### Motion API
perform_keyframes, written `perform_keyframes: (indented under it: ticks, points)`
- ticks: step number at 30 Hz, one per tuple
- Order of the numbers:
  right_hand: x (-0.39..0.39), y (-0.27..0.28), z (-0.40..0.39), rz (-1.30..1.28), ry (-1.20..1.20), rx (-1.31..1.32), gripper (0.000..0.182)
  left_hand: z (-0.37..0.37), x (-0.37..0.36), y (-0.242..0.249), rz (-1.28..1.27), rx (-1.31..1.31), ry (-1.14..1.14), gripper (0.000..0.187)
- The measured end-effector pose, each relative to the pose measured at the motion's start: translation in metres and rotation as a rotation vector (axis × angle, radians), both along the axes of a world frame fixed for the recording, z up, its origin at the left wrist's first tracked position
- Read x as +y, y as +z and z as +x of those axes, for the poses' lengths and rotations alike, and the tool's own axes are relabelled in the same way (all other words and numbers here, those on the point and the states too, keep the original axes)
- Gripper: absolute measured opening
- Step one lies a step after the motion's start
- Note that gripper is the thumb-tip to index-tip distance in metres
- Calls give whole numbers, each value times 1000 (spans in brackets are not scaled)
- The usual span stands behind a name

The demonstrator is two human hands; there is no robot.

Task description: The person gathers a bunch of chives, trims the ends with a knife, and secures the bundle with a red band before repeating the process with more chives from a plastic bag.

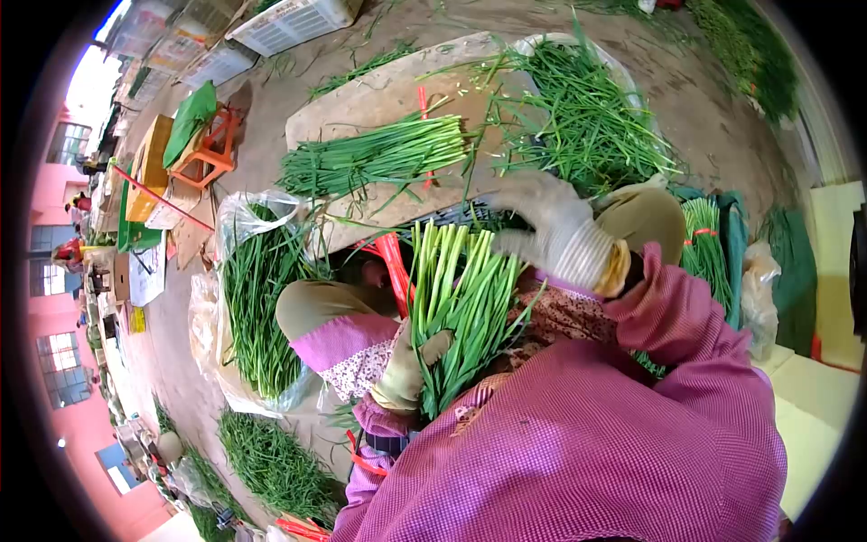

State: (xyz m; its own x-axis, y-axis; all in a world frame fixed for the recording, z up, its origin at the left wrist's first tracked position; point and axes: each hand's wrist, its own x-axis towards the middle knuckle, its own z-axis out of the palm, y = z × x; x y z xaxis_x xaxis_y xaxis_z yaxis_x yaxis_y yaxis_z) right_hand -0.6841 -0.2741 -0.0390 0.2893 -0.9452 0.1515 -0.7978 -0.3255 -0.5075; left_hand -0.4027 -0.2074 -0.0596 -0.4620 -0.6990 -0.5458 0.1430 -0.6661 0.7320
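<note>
My left hand, in a light glove, is wrapped round a bunch of green stalks over my lap, pale cut ends up. My right hand, gloved and smeared by motion, is just beside the pale ends; its fingers are too blurred to read. Red ribbons hang left of the held bunch. Beyond, a pile of green stalks lies on a board, with a red strip under it. Loose green stalks heap at the board's right end.
Plastic-lined greens stand on the left, with more greens on the floor below. Tied bunches are at my right. An orange stool, a cardboard box and white crates sit at the upper left.
</note>
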Motion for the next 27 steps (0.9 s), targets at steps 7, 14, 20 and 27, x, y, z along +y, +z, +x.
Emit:
perform_keyframes:
  ticks: [7, 14, 20, 27]
  points:
    - [13, -32, 31, -182, 377, 165, 21, 1, 4, -2, -41, -26, 47, 41]
    - [-48, -39, -63, -574, -392, 583, 15, 4, 3, -7, 22, -14, 91, 35]
    - [-21, 19, -51, 343, -171, 75, 49, 13, 3, -23, -46, -17, 13, 43]
    - [-17, -18, 25, 797, -45, -494, 34, -4, 0, -2, -268, 35, -253, 94]
